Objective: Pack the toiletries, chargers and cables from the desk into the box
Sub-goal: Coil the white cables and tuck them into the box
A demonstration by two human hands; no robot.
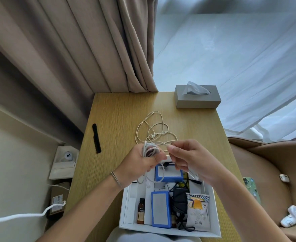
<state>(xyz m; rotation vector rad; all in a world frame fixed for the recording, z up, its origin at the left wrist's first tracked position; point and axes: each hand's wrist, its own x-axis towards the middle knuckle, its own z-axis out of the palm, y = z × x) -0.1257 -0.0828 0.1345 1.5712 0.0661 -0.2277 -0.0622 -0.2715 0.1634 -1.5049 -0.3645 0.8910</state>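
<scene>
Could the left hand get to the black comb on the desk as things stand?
Probably not yet: the path to the black comb is open desk, but the left hand is holding a coiled white cable.

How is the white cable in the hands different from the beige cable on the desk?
The white cable is wound in neat loops around the left hand, while the beige cable lies loose and tangled on the desk. The white cable is held, its free end pinched by the right hand; nothing touches the beige cable. Both are thin, light cables outside the box.
</scene>
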